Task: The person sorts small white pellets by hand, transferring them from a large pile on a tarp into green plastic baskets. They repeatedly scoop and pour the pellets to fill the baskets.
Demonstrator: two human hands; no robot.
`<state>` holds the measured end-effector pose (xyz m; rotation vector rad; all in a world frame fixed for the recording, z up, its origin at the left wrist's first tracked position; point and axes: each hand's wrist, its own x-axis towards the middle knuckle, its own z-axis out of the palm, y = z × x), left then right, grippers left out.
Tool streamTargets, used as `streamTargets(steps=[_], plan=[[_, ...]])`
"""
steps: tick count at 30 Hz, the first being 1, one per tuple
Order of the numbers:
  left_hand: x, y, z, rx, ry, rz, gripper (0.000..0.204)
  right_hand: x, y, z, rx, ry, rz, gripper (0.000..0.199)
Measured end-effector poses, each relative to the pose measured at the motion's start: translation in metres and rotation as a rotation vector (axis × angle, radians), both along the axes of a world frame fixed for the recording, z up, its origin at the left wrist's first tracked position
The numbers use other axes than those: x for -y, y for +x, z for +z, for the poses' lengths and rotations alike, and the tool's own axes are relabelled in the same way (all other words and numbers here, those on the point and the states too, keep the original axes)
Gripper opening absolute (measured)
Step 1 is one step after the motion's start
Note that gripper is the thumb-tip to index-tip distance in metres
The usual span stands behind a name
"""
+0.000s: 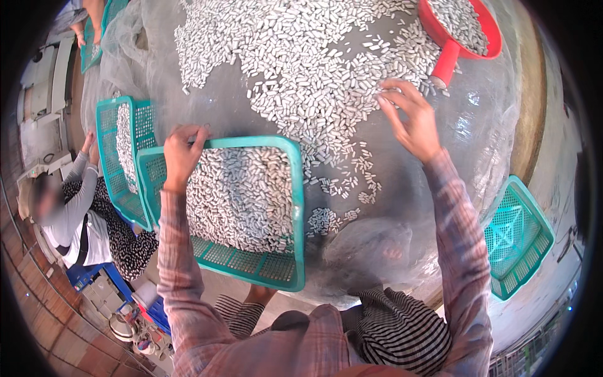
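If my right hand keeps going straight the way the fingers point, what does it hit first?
The right hand points up and left, fingertips already at the heap of white cocoons on the netted table. It would likely meet those cocoons first; the red scoop lies off to the right, though depth is unclear.

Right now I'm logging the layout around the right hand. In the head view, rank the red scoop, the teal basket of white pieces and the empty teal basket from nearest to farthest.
From the right hand:
1. Red scoop, just above it.
2. Teal basket of white pieces, to its left, gripped by the left hand.
3. Empty teal basket, lower right.
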<state>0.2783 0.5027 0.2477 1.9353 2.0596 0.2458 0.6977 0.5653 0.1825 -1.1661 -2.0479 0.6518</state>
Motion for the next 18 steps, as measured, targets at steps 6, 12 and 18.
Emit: streamTargets(steps=[6,12,18], plan=[[0.019,0.223,0.041,0.733,0.173,-0.242,0.037,-0.056,-0.005,-0.056,0.166,0.197,-0.259,0.033],[-0.004,0.266,-0.08,0.809,0.599,0.76,0.04,-0.103,0.047,-0.093,0.155,0.195,-0.298,0.033],[-0.051,0.243,-0.137,0.449,0.523,0.8,0.042,-0.087,-0.014,-0.078,0.334,0.042,-0.194,0.038]])
